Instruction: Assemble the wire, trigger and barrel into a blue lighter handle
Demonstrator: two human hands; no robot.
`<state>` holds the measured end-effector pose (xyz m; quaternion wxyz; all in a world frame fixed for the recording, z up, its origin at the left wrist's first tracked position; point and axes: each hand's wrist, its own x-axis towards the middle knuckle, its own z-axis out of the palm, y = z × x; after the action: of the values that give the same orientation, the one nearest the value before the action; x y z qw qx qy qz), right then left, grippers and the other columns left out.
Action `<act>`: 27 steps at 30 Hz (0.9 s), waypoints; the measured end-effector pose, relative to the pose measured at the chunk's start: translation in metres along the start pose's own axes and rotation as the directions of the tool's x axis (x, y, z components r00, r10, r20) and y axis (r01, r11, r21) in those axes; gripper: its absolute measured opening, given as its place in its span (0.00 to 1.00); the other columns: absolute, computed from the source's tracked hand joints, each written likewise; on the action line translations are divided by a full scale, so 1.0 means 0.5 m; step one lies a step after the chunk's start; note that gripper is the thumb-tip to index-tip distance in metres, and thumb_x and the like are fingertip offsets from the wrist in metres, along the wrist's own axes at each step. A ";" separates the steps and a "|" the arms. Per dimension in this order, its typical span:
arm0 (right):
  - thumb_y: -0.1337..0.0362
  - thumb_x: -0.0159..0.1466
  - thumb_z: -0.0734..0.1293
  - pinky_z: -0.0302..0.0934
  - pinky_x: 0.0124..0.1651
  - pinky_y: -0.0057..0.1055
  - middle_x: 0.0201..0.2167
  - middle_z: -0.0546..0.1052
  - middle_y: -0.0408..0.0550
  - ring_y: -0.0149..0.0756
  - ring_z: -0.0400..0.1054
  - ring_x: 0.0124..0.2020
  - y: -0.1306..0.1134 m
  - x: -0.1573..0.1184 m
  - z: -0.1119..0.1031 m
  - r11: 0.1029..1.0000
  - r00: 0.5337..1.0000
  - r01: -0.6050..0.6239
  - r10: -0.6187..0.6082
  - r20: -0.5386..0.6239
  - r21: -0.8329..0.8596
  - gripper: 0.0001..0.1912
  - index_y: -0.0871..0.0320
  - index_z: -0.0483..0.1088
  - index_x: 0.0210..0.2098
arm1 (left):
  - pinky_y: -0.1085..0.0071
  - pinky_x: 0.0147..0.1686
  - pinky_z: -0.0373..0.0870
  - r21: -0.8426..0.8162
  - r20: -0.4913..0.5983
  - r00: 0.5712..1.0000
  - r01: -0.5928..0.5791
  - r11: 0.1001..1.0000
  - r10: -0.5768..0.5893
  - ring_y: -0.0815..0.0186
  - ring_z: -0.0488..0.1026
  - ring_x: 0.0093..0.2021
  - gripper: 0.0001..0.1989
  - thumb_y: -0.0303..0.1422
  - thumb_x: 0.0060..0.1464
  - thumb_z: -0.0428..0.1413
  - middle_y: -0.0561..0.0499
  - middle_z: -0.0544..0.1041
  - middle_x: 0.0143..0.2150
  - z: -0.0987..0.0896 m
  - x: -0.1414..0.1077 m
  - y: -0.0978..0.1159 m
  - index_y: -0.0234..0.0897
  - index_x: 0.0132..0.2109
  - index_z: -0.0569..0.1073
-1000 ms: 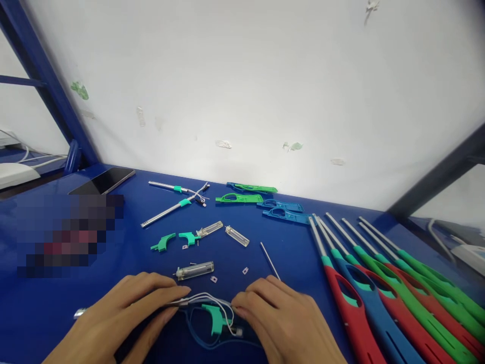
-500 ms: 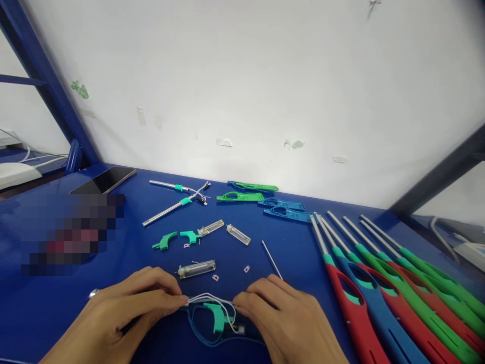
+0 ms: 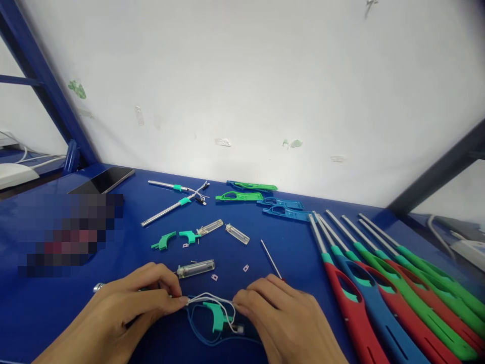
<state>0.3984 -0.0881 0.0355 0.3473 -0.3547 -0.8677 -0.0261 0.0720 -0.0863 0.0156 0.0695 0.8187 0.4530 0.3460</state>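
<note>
Pretty sure this is a small workshop or assembly bench, folks. You've got a blue tabletop with blue metal posts at the side and a scuffed white wall behind. Loose bits are spread all over it: handle halves, teal triggers, clear cylinders. Then there's a whole row of long-nosed lighters on the right, so it's hardly someone's kitchen.

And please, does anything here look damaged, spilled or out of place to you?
The white wall carries several ragged patches, so it looks marked or damaged. Below, white wires bow loosely beside a green trigger piece, perhaps not tucked in. I see no spill.
</note>
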 end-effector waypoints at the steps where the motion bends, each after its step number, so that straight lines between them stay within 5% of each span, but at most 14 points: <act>1: 0.84 0.73 0.65 0.65 0.30 0.33 0.38 0.87 0.36 0.34 0.81 0.33 -0.001 0.000 -0.001 1.000 1.000 -0.002 0.002 0.001 -0.002 0.24 0.50 0.82 0.51 | 0.89 0.42 0.77 0.004 -0.009 1.000 0.001 1.000 -0.001 0.77 0.87 0.35 0.29 0.54 0.89 0.54 0.62 0.88 0.42 -0.001 0.000 0.002 0.57 0.38 0.90; 9: 0.83 0.72 0.66 0.65 0.29 0.34 0.38 0.87 0.37 0.35 0.82 0.33 0.003 -0.007 -0.001 1.000 1.000 -0.003 0.003 0.019 -0.005 0.22 0.50 0.81 0.51 | 0.78 0.50 0.89 0.101 0.061 0.998 0.024 0.995 -0.030 0.61 0.93 0.51 0.12 0.42 0.80 0.62 0.52 0.93 0.55 -0.002 -0.003 0.034 0.54 0.49 0.91; 16: 0.81 0.74 0.70 0.65 0.30 0.34 0.39 0.87 0.37 0.35 0.81 0.34 0.004 -0.013 0.004 1.000 1.000 -0.020 0.020 0.021 0.004 0.19 0.50 0.80 0.51 | 0.77 0.51 0.90 0.007 -0.046 0.995 0.084 0.996 -0.084 0.64 0.94 0.45 0.21 0.59 0.85 0.59 0.53 0.92 0.50 0.038 0.027 0.055 0.57 0.56 0.93; 21: 0.78 0.76 0.68 0.64 0.28 0.35 0.38 0.87 0.36 0.35 0.80 0.33 0.003 -0.017 0.008 1.000 1.000 -0.023 0.023 0.000 -0.006 0.16 0.49 0.78 0.50 | 0.79 0.46 0.89 -0.041 0.024 0.997 0.071 0.997 -0.070 0.65 0.91 0.41 0.27 0.60 0.87 0.54 0.53 0.91 0.45 0.038 0.044 0.062 0.58 0.51 0.95; 27: 0.76 0.82 0.67 0.64 0.28 0.35 0.37 0.87 0.35 0.34 0.80 0.31 0.001 -0.011 0.009 1.000 1.000 -0.025 0.025 -0.005 0.000 0.15 0.48 0.78 0.48 | 0.70 0.55 0.91 0.020 0.016 0.997 0.081 0.997 -0.081 0.55 0.91 0.53 0.27 0.63 0.82 0.57 0.49 0.89 0.45 0.040 0.067 0.081 0.55 0.53 0.94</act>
<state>0.3990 -0.0895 0.0286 0.3498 -0.3653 -0.8623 -0.0227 0.1244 -0.0790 0.0346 0.0792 0.8033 0.4885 0.3313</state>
